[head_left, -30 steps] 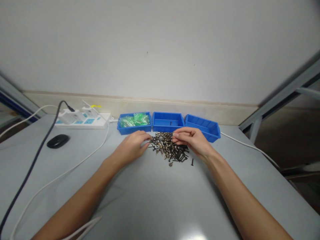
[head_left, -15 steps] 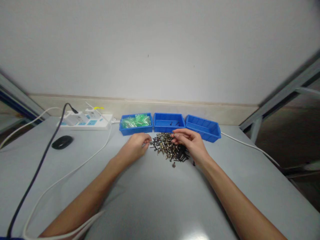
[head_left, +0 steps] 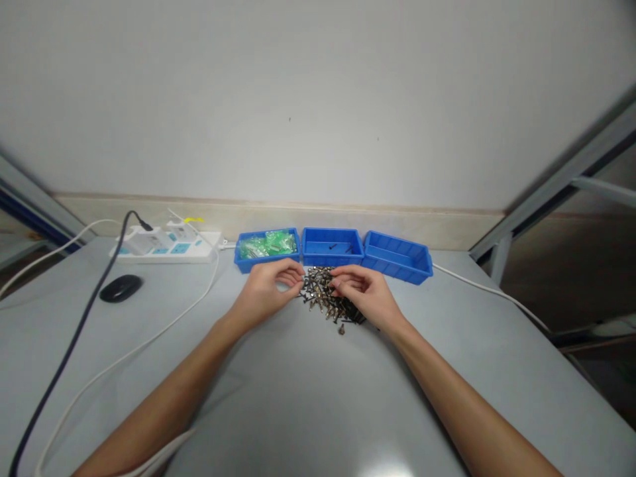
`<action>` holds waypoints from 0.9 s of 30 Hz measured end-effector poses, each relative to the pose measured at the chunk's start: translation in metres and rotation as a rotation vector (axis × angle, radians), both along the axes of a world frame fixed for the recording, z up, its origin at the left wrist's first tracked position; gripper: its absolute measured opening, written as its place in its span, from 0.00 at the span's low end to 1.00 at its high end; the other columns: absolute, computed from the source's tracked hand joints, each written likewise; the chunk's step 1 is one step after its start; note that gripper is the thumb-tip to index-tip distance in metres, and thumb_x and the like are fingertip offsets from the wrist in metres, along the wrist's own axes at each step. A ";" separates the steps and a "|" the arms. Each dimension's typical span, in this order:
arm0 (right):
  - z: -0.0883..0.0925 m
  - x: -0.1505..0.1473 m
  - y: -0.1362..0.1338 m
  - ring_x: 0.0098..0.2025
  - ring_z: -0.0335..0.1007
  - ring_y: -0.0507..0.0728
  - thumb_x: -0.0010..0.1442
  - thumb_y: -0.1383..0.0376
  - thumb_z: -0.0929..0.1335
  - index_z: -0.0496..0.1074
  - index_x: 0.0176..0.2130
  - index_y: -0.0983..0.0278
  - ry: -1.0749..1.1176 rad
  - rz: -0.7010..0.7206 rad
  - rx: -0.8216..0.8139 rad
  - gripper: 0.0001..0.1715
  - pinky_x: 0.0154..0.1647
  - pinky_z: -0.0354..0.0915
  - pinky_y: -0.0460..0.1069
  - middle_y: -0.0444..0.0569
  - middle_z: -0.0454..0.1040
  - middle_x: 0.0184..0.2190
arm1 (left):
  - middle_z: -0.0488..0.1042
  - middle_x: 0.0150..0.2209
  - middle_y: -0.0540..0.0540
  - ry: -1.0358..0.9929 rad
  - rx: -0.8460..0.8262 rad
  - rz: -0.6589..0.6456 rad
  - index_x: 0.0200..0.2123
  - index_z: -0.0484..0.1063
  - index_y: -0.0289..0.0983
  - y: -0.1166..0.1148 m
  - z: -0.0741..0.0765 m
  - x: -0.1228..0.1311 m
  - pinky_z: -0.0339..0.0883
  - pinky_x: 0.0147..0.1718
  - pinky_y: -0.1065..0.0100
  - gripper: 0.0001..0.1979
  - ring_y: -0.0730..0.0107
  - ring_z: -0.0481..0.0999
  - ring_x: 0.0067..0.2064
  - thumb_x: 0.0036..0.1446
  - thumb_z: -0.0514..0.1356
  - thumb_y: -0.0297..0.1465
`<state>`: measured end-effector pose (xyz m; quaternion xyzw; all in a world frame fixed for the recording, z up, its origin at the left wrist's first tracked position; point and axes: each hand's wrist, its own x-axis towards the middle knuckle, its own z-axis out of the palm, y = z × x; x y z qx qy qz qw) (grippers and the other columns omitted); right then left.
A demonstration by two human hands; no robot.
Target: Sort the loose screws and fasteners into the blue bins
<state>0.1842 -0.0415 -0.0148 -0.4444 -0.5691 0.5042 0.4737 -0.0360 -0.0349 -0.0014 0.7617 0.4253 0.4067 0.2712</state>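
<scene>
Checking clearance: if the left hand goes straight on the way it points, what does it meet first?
Most likely the left side of the pile of screws, right by the left hand's fingers. Depth is unclear: it may touch the pile now or pass just above it.

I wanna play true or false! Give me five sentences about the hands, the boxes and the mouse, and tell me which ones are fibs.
1. The pile of small metal parts shows between the left hand and the right hand. True.
2. The left box has green bags in it. True.
3. The left box, the middle box and the right box are red. False: all three are blue.
4. A black mouse lies on the table. True.
5. The mouse is right of the boxes. False: it is left of them.
</scene>
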 end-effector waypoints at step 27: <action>0.004 -0.002 0.023 0.45 0.79 0.59 0.53 0.60 0.75 0.80 0.45 0.59 0.285 -0.096 0.068 0.17 0.52 0.70 0.56 0.52 0.81 0.46 | 0.78 0.37 0.44 0.438 0.172 -0.040 0.41 0.75 0.35 0.001 -0.012 -0.008 0.70 0.40 0.64 0.08 0.66 0.75 0.37 0.57 0.61 0.27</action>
